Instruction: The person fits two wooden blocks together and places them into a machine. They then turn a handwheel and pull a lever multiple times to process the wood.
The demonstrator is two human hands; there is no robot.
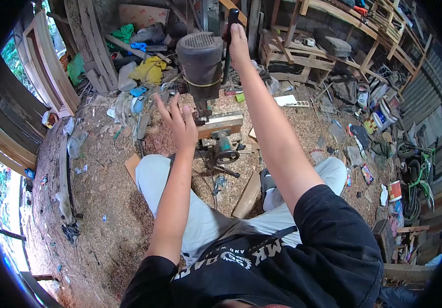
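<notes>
My right hand [239, 49] is raised at the top, its fingers closed around the black grip of a lever handle [234, 16]. The lever stands beside a bench machine with a dark, vented motor housing [199, 51], like a drill press or mortiser. My left hand [181, 126] is open, fingers spread, just left of the machine's lower head. Close to those fingers, a pale wood piece [223, 118] lies on the machine's table. Below it is a green handwheel [226, 149]. The tool tip is partly hidden.
Wood shavings cover the floor [103, 205]. A plank [247, 195] lies between my legs. Yellow cloth [150, 70] and other clutter lie behind the machine. A wooden bench [295, 56] stands at the back right, a small green bicycle [424, 179] at far right, and wooden frames [51, 66] at left.
</notes>
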